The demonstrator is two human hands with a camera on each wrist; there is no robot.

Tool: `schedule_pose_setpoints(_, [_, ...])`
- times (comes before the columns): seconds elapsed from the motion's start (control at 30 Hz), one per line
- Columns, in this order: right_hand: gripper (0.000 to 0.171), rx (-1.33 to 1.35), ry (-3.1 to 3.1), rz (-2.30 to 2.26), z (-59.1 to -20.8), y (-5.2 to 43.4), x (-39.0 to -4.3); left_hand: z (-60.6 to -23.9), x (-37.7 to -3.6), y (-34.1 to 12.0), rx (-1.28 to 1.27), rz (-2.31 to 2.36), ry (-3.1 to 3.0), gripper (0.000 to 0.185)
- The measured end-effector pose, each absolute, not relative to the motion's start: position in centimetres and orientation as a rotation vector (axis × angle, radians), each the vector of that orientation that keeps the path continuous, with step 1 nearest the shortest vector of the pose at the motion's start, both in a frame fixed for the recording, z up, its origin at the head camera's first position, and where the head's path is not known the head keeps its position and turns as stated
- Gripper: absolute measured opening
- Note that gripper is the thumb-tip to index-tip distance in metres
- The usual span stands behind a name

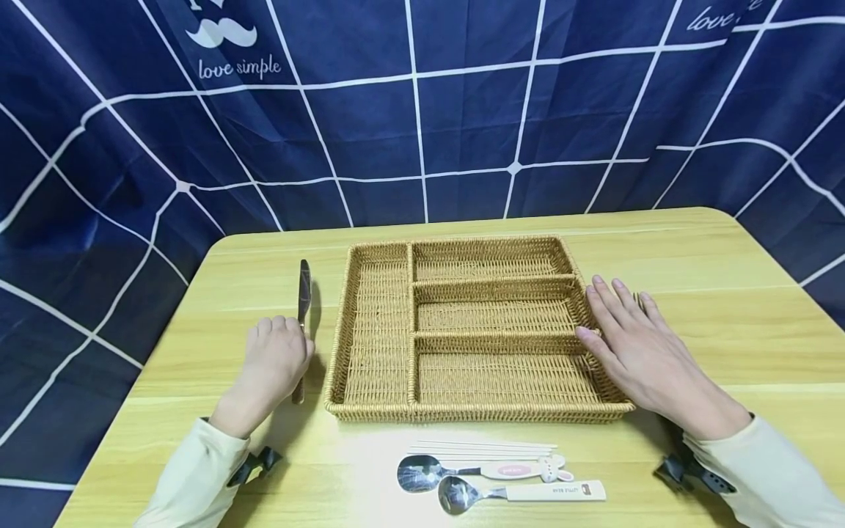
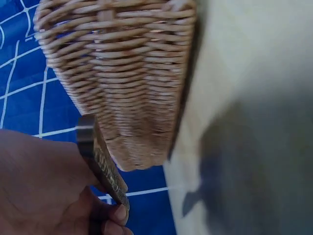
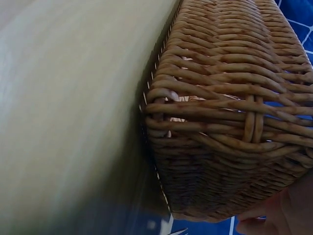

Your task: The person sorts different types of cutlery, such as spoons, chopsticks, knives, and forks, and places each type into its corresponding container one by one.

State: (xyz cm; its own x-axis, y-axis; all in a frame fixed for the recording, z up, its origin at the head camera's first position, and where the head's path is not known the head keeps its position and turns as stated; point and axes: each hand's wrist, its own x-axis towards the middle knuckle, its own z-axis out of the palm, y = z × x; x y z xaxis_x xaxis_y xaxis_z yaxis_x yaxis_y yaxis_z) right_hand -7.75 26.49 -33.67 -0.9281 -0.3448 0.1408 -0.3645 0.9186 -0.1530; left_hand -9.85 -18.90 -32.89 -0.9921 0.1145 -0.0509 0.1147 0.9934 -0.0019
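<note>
Steel knife (image 1: 303,323) lies on wooden table (image 1: 726,308), handle gripped by curled fingers of left hand (image 1: 273,359), just left of wicker tray (image 1: 370,323). Right hand (image 1: 637,348) flat, fingers straight, resting on tray's right rim. Two spoons (image 1: 488,480) and chopsticks (image 1: 482,447) lie near tray's front edge.

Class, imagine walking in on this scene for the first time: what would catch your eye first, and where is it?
The wicker cutlery tray with four empty compartments sits mid-table. The left hand grips a table knife just left of it, while the right hand lies flat on the tray's right rim. Two spoons and white chopsticks lie along the near table edge.
</note>
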Motion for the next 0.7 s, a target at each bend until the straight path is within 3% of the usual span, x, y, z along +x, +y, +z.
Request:
schedule_pose_setpoints(0.2, [0.064,0.546,-2.968,0.260,-33.6,26.4,-7.7,-31.4,-9.9,-18.2,0.235,0.039,3.131,0.027])
schedule_pose_setpoints(0.43, [0.066,0.576,-2.953,0.249,-33.9,26.3,-7.7,-29.8,-9.1,-16.2,0.539,-0.225,3.143,0.015])
schedule_pose_setpoints(0.7, [0.062,0.597,-2.947,0.247,-34.0,26.4,-7.8,-29.6,-9.0,-12.2,0.489,0.023,3.124,0.023])
